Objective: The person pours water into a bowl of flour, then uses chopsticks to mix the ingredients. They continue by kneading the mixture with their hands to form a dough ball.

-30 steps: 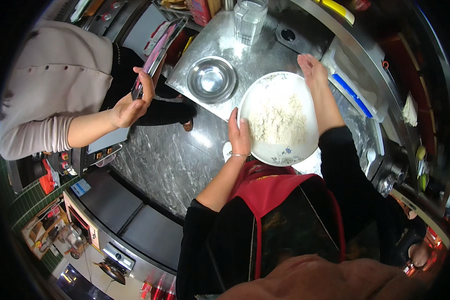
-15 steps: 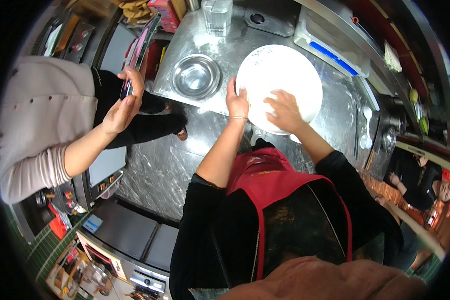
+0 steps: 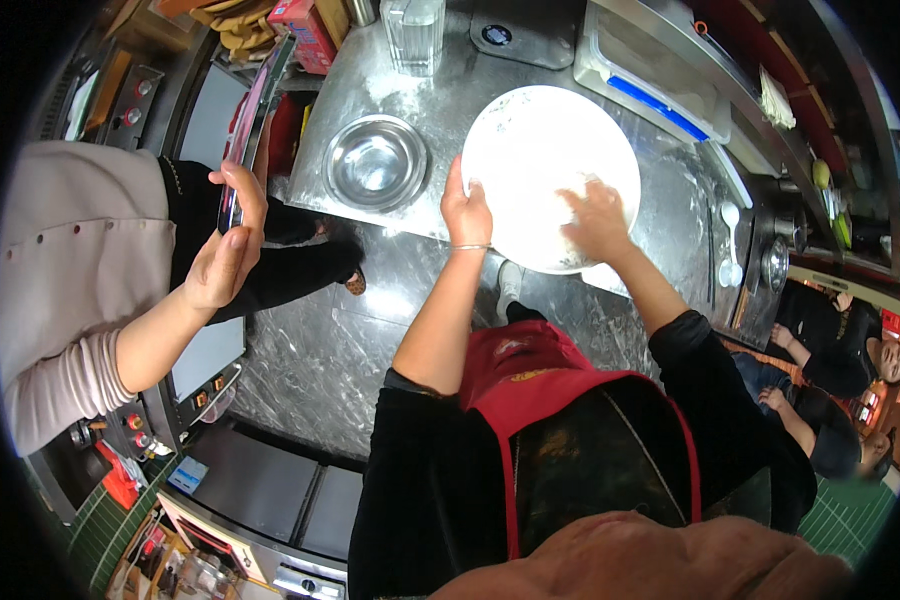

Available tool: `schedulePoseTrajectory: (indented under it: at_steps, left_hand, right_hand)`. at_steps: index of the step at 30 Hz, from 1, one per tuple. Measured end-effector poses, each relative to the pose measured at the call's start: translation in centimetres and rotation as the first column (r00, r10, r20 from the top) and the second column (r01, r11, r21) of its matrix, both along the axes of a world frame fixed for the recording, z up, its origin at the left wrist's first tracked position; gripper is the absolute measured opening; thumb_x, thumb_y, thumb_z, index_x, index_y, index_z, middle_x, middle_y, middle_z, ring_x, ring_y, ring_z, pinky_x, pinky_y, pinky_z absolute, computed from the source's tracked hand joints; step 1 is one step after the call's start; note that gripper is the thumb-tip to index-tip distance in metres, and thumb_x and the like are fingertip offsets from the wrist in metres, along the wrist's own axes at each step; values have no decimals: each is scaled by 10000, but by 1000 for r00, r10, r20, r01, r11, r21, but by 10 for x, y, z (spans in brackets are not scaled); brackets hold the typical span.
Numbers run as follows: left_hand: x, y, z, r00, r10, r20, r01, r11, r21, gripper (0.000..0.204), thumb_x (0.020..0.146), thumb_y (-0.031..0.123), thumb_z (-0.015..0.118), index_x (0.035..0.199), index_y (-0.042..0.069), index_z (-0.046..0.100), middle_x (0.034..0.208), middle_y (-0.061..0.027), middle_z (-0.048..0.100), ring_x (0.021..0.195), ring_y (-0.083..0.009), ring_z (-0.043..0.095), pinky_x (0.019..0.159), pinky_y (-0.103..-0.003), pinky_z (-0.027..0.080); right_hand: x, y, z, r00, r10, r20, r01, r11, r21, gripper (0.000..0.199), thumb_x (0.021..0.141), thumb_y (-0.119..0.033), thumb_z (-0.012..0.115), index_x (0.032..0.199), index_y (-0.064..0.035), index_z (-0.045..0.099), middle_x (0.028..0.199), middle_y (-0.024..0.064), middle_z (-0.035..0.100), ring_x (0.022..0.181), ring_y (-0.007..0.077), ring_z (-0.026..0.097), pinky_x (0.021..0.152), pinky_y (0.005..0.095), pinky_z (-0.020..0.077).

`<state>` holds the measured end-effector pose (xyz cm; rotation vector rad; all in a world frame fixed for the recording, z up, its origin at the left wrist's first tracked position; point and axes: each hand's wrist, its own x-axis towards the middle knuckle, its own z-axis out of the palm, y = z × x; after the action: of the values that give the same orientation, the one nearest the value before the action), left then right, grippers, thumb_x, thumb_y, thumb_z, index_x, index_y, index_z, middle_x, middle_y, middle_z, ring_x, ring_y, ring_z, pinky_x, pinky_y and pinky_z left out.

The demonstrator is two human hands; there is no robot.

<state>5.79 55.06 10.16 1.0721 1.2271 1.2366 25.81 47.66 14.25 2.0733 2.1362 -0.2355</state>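
A large round white bowl [image 3: 515, 125] stands at the table's front edge, with faint dark patterning on its inner wall. My left hand [image 3: 467, 213] grips its left rim, thumb on the inside. Over the bowl's right part, my right hand [image 3: 598, 222] reaches in with its fingers apart, blurred by motion. What lies under those fingers is too washed out to make out. To the left sits a shiny metal bowl [image 3: 375, 163] that neither hand touches.
The metal table [image 3: 440, 120] has white powder smears. A clear pitcher [image 3: 413, 35], a flat scale [image 3: 523, 32], a lidded plastic bin [image 3: 650, 75] and white spoons [image 3: 730, 245] surround the bowl. At left, another person's hand [image 3: 228, 235] holds a phone [image 3: 255, 125]. Two people are at far right.
My right hand has shifted right within the white bowl. My left hand stays on the rim. The whole view has turned slightly, and a second person shows at far right.
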Motion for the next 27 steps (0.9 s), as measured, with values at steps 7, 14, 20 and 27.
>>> schedulePoseTrajectory:
  at_steps: [7, 14, 20, 27]
  left_hand:
    - [6, -3, -2, 998, 44, -54, -45, 999, -1, 419, 910, -47, 475, 1329, -46, 488, 1245, -198, 604, 1148, -256, 584, 989, -333, 431]
    - [9, 1, -2, 999, 12, -37, -12, 1000, 10, 431, 896, -72, 483, 1327, -56, 487, 1248, -204, 602, 1171, -263, 573, 1003, -323, 424]
    - [18, 0, 1, 997, 41, -60, -41, 999, -9, 408, 897, -66, 483, 1305, -64, 504, 1234, -204, 604, 1132, -253, 581, 998, -330, 426]
    - [15, 3, -6, 997, -3, -77, 6, 999, 36, 431, 886, -77, 478, 1317, -62, 493, 1271, -220, 580, 1183, -304, 565, 1025, -355, 409]
  right_hand:
    - [-66, 50, -34, 971, -11, -239, 58, 979, 193, 465, 818, -235, 588, 1260, -94, 574, 1372, 182, 469, 1298, 396, 393, 1052, 518, 302]
    - [28, 34, -7, 988, -150, -37, 152, 987, 58, 583, 786, -160, 633, 1358, -149, 520, 1439, 198, 400, 1363, 386, 332, 1065, 593, 259]
    - [-58, 38, -49, 964, 36, -264, 6, 988, 157, 648, 802, -175, 605, 1421, -119, 423, 1503, 179, 331, 1397, 414, 273, 1038, 625, 298]
    - [17, 65, -10, 964, -233, -124, 258, 935, 244, 480, 784, -153, 627, 1255, -76, 577, 1381, 231, 433, 1275, 395, 407, 947, 563, 387]
